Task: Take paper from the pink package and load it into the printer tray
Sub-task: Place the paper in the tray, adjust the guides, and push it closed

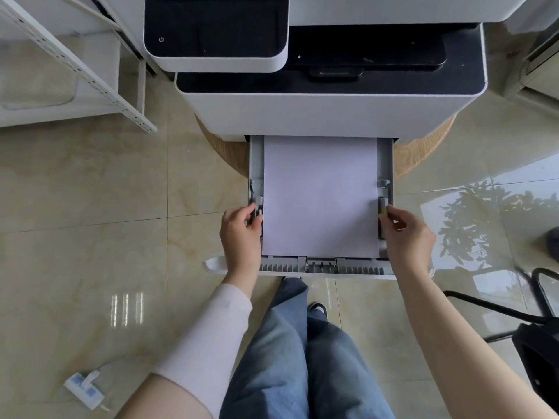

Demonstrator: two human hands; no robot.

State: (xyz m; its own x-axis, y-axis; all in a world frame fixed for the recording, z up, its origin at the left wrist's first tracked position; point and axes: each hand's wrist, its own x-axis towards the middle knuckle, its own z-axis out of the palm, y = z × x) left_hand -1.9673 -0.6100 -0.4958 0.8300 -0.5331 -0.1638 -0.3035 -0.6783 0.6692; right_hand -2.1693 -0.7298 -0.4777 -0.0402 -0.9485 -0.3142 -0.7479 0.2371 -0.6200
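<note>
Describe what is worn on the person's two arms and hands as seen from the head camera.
The left hand is bare, with a pale pink, close-fitting sleeve covering the forearm from just above the wrist to near the elbow. The right hand and its whole forearm are bare, with no sleeve. No rings, watch or gloves show on either hand.

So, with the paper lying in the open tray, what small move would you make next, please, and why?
Probably squeeze the side guides snug against the paper: the left hand and right hand each rest on a guide at the stack's edges, and the tray is pulled out, not yet pushed in.
</note>
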